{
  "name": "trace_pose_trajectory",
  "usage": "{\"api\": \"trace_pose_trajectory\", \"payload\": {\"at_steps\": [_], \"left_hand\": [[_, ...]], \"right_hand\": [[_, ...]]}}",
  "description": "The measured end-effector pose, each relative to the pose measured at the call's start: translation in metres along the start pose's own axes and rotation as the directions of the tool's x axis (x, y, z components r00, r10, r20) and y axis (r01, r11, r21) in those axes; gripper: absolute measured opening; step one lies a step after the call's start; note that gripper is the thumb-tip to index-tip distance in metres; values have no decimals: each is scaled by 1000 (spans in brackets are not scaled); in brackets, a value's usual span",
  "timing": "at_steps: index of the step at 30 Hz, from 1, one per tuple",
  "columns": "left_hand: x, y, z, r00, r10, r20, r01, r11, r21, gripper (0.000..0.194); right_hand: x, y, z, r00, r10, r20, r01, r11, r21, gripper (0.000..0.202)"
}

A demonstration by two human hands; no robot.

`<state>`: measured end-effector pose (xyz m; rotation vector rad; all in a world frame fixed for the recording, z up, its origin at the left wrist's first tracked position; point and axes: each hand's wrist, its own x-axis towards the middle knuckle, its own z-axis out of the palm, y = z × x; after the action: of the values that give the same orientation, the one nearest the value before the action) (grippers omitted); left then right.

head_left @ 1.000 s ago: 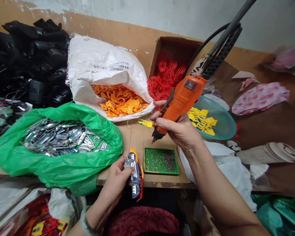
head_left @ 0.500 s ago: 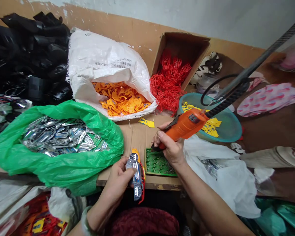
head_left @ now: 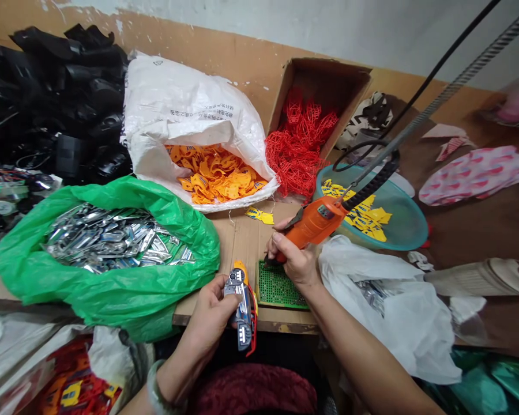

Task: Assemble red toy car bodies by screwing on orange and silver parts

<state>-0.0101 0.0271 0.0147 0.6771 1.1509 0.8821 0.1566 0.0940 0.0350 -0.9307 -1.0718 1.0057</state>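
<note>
Closed round a toy car body [head_left: 243,314] of grey, orange and red plastic, my left hand [head_left: 214,314] holds it at the table's front edge, thumb on the grey side. My right hand [head_left: 297,259] grips an orange electric screwdriver [head_left: 315,222], tilted, with its black nose pointing down and left. The nose is over a green perforated screw tray [head_left: 279,288] holding many tiny screws. The bit's tip is hidden by my fingers and the tool. A cable and a coiled spring run from the screwdriver to the upper right.
A green bag [head_left: 199,242] of silvery parts lies left. Behind are a white sack [head_left: 190,92] of orange pieces and a cardboard box [head_left: 346,75] of red frames. A teal bowl [head_left: 409,222] with yellow pieces and a white bag [head_left: 415,323] stand right. Black parts [head_left: 69,104] pile up far left.
The screwdriver has shifted slightly left and down in my right hand, and its cable and spring have swung. My left hand still holds the car body in nearly the same place.
</note>
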Motion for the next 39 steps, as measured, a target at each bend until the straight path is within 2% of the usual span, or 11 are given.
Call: {"api": "trace_pose_trajectory", "payload": {"at_steps": [14, 19, 22, 24, 30, 35, 39], "left_hand": [[1, -1, 0, 1000, 10, -3, -10, 1000, -8, 22], [0, -1, 1, 1000, 17, -5, -17, 1000, -4, 24], [0, -1, 1, 1000, 22, -8, -22, 1000, -3, 21], [0, -2, 1, 1000, 28, -15, -28, 1000, -4, 20], [-2, -3, 2, 997, 77, -21, -77, 997, 1, 17], [-5, -1, 5, 997, 74, -34, -75, 997, -19, 17], [-6, 2, 5, 997, 65, -46, -66, 998, -9, 18]], "right_hand": [[-3, -5, 2, 1000, 16, -6, -16, 1000, -9, 24], [5, -35, 10, 999, -24, -36, 30, 985, 169, 19], [5, -58, 22, 999, 15, 31, -22, 968, 250, 20], [0, -65, 30, 994, 49, 102, -74, 962, 261, 21], [-13, -52, 39, 959, 99, 267, -167, 954, 248, 24], [-18, -48, 39, 946, 132, 296, -195, 961, 196, 25], [-20, -51, 39, 949, 104, 296, -167, 966, 197, 24]]}}
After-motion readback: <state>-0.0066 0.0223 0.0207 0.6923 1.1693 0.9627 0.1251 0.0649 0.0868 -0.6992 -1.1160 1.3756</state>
